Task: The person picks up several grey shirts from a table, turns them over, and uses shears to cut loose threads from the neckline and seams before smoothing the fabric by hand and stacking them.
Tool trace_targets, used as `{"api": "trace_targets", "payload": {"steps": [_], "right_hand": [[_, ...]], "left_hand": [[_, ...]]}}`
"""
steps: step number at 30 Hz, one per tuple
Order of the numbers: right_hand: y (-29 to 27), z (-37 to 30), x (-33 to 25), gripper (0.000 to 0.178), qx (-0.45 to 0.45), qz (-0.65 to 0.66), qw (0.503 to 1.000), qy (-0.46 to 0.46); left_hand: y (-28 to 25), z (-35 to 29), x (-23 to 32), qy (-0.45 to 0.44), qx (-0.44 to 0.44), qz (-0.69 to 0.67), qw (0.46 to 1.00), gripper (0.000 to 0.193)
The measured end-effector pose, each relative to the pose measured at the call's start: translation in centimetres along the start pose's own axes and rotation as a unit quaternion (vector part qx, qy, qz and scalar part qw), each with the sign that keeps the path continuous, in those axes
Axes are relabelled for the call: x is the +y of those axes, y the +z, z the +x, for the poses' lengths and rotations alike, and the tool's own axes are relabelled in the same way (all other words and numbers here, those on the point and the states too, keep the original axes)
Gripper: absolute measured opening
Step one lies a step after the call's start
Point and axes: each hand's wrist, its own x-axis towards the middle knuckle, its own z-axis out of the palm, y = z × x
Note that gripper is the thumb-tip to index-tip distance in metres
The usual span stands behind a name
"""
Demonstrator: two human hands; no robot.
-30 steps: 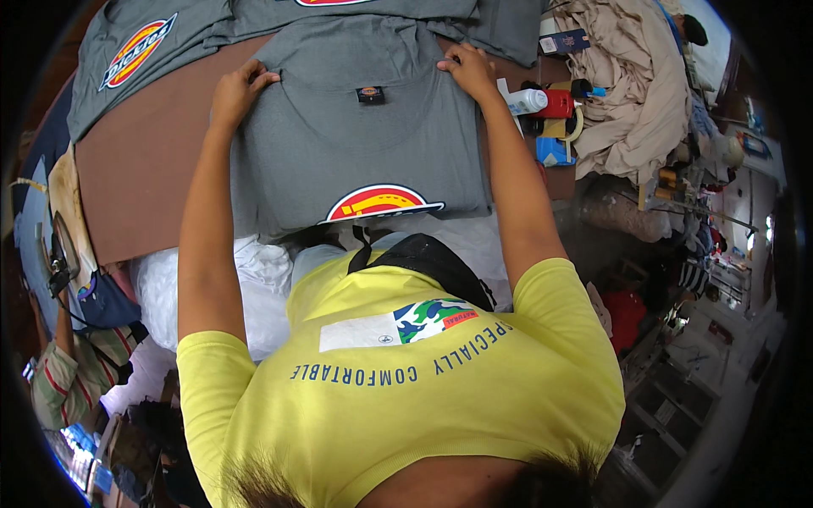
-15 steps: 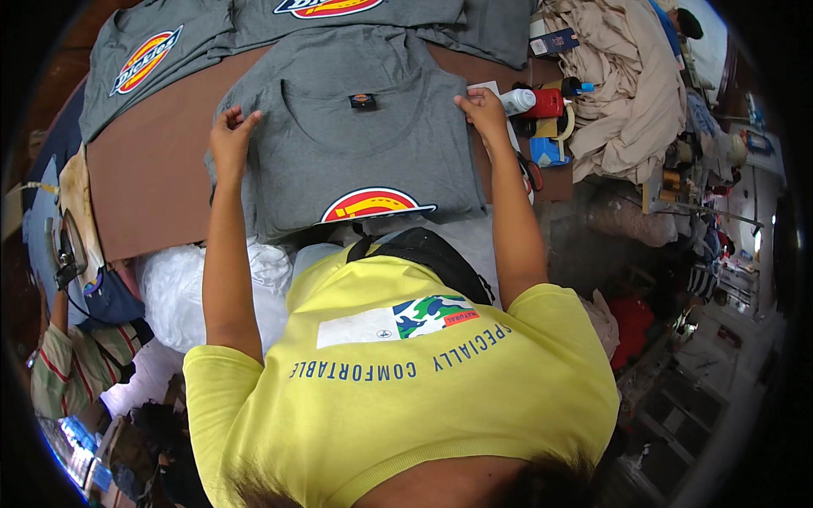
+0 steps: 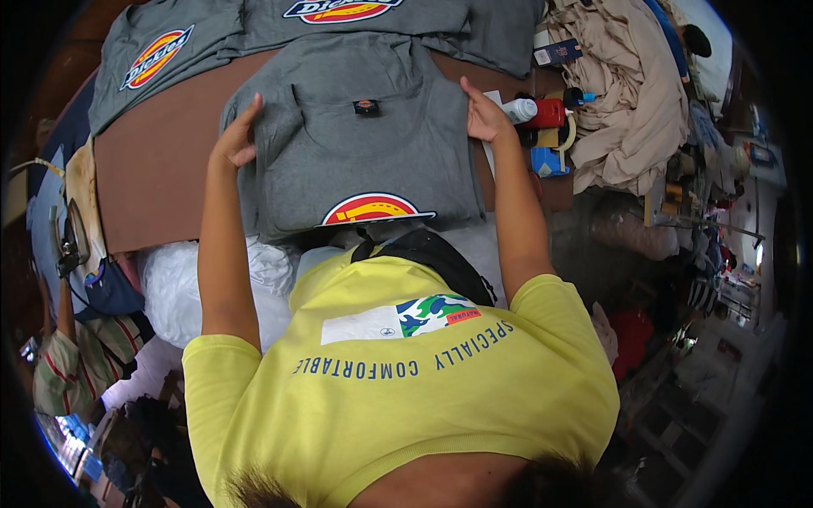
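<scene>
Brown table (image 3: 152, 186) here, folded shirt (image 3: 373, 157) lying near, in the middle! Grey shirts (image 3: 254, 38) line the far side, and look right: small clutter (image 3: 549, 114) sits just beside!

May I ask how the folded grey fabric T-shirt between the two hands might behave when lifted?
The folded grey fabric T-shirt would probably be floppy, as its cloth shows soft creases. Lifted by one edge, it might unfold, since its layers look loose.
</scene>
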Motion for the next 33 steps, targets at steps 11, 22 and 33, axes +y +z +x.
{"api": "trace_targets", "payload": {"steps": [11,22,33], "right_hand": [[-1.0,2.7,-1.5,0.072,0.107,0.056,0.993,0.009],[3.7,-1.0,-1.5,0.074,0.045,0.041,0.991,-0.117],[17.4,-8.2,17.8,0.052,0.017,-0.386,0.863,-0.326]], "left_hand": [[-3.7,3.5,1.4,-0.023,-0.177,-0.187,0.966,0.076],[0.3,-0.8,2.8,0.049,-0.149,-0.162,0.974,0.080],[14.7,-10.3,-13.3,0.327,0.009,0.338,0.882,0.062]]}}
